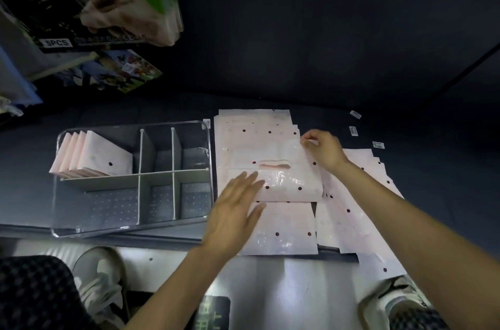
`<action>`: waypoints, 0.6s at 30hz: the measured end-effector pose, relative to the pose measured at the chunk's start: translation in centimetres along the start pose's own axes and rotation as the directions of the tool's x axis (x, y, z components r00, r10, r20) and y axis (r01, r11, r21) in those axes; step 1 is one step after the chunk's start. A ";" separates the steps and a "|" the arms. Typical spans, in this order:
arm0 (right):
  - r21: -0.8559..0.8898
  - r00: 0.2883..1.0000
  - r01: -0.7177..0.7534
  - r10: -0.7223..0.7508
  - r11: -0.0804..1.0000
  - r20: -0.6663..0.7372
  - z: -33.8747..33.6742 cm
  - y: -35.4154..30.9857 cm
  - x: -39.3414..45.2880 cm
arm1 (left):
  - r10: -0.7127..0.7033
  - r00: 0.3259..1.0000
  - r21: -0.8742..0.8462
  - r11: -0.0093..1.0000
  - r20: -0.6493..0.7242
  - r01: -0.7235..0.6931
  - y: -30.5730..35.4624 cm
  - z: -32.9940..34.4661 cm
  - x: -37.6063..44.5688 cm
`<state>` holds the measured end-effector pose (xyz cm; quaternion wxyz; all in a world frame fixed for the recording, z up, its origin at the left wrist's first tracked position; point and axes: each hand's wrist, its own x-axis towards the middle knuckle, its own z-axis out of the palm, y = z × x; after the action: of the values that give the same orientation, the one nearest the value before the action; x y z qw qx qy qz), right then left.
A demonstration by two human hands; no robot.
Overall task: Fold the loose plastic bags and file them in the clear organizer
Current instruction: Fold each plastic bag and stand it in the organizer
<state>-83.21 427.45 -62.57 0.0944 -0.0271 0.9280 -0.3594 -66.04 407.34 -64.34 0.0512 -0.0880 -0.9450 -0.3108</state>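
One clear organizer (208, 167), a rounded-corner rectangular bin of hard transparent plastic, lies on a dark mat (32, 189). White dividers (139, 175) split it into six compartments. The far-left compartment holds about five folded bags (92, 156), square, pale pink, standing on edge and leaning; the exact count is uncertain.

Just right of the organizer lies a fanned stack of loose bags (284, 229), flat, glossy, pale pink film with small dark dots. The number of sheets cannot be told. The top bag (286, 183) is partly folded, and its oval die-cut handle (274, 166) faces up.

The left hand (232, 213) is released, fingers straight and together, the fingertips over the top bag's near-left part; whether they touch it cannot be told. The right hand (323, 150) pinches the top bag's far-right corner between thumb and fingers.

Three small white labels (355, 114) lie on the mat beyond the stack. Two pale sneakers (100, 283) show at the bottom edge. At upper left stand printed boxes (51, 5), one marked "5PCS".
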 end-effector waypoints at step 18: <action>0.163 0.957 0.051 -0.095 0.985 0.274 -2.5 -1.6 -5.2 | 0.024 0.990 -0.005 1.000 -0.137 -0.025 -0.2 0.7 -0.3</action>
<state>-78.62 428.48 -58.89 0.2133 -0.1048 0.8730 -0.4259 -65.87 407.54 -65.08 0.1197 -0.0783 -0.9370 -0.3187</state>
